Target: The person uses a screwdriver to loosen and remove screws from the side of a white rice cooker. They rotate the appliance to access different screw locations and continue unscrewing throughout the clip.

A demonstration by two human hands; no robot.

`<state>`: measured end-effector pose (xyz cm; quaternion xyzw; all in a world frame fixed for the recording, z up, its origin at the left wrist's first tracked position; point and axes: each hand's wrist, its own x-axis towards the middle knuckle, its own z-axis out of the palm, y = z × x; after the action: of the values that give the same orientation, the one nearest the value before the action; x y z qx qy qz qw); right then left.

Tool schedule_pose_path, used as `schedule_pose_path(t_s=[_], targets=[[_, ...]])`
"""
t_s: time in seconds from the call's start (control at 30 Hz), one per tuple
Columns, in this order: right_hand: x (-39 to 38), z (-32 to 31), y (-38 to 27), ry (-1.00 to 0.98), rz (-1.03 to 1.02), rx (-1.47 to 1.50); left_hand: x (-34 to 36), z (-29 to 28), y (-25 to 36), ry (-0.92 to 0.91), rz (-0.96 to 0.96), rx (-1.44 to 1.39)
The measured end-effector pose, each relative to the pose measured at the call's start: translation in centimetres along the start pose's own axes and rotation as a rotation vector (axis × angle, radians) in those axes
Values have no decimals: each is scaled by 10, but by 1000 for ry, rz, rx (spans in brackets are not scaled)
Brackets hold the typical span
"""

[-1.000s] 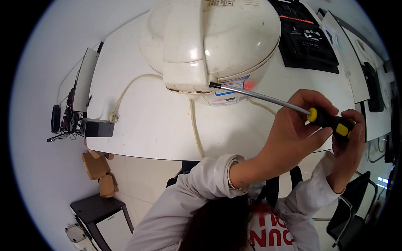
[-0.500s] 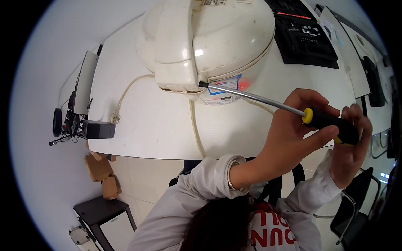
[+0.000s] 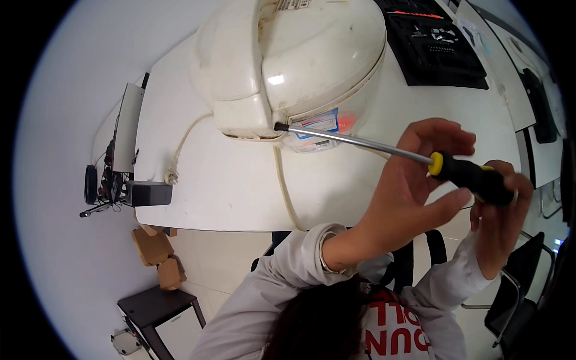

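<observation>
A long screwdriver with a black and yellow handle (image 3: 465, 174) slants across the view. Its dark tip meets the lower edge of a rounded cream-white appliance (image 3: 327, 66), which looks like a rice cooker, beside the handle-like band. Around the front of the screwdriver's handle is my left hand (image 3: 408, 195), open, with thumb and fingers spread apart; whether it touches the handle is hard to tell. My right hand (image 3: 501, 219) grips the butt end of the handle between its fingers. The exact spot under the screwdriver's tip is hidden.
Beneath the appliance is a white table (image 3: 234, 198). A pale power cord (image 3: 189, 135) curves off to the left, near a dark box (image 3: 149, 193). At the back right lies a black tool case (image 3: 435, 51). A black chair (image 3: 519, 288) stands on the right.
My right hand has closed on the butt end of the screwdriver, while my left thumb has come away from the handle. The whole view has shifted slightly.
</observation>
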<state>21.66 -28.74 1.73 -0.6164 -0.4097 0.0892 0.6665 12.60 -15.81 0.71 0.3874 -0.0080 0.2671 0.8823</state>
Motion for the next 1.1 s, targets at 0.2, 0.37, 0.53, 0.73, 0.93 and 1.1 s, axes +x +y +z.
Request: schedule_pose_path(t_s=[0.2, 0.37, 0.53, 0.73, 0.93, 1.1], targets=[[-10, 2, 0, -31, -111, -12, -12, 0, -2, -6, -221, 106], [-15, 3, 15, -83, -331, 24, -17, 1, 8, -40, -275, 275], [-14, 0, 27, -20, -391, 119, -19, 3, 15, -69, -241, 372], [-31, 18, 2, 137, 35, -9, -20, -12, 6, -121, -52, 387], [-31, 24, -15, 99, 15, -59, -29, -8, 4, -72, -123, 246], [-27, 28, -18, 121, -93, -285, -25, -5, 18, -67, -292, 203]])
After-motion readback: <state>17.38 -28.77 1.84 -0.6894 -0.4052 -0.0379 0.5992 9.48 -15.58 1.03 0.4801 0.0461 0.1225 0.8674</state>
